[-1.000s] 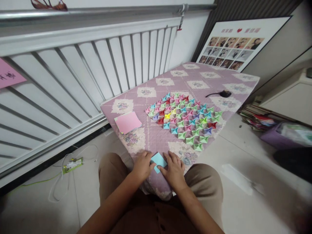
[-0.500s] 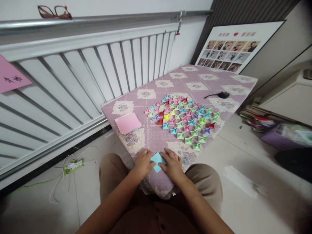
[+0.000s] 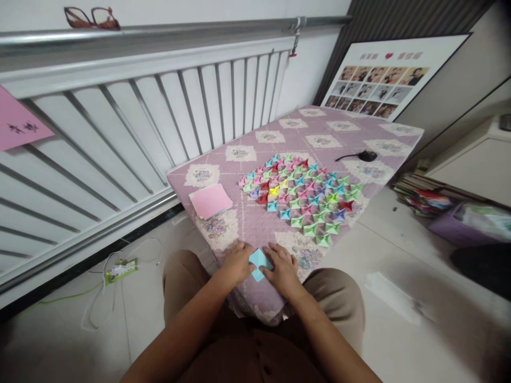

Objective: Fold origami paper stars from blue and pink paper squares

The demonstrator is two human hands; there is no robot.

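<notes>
A small light-blue piece of folding paper (image 3: 260, 264) lies on the table's near corner, turned like a diamond with a crease down from its top. My left hand (image 3: 239, 262) holds its left side, thumb on the paper and fingers curled beside it. From the other side my right hand (image 3: 284, 267) grips the right part, its thumb pressing on the paper and its fingers covering the right corner. Beyond my hands, rows of small folded paper shapes (image 3: 305, 196) in green, pink, blue, red and yellow stand on the tablecloth (image 3: 255, 229).
A stack of pink paper sheets (image 3: 211, 201) lies at the table's left edge. A black object with a short cord (image 3: 366, 155) rests at the far right. The white radiator (image 3: 207, 106) runs along the left, and a photo board (image 3: 377, 80) leans behind the table.
Hardly anything differs. The whole view has shifted slightly, and both hands stay on the blue paper in the same place.
</notes>
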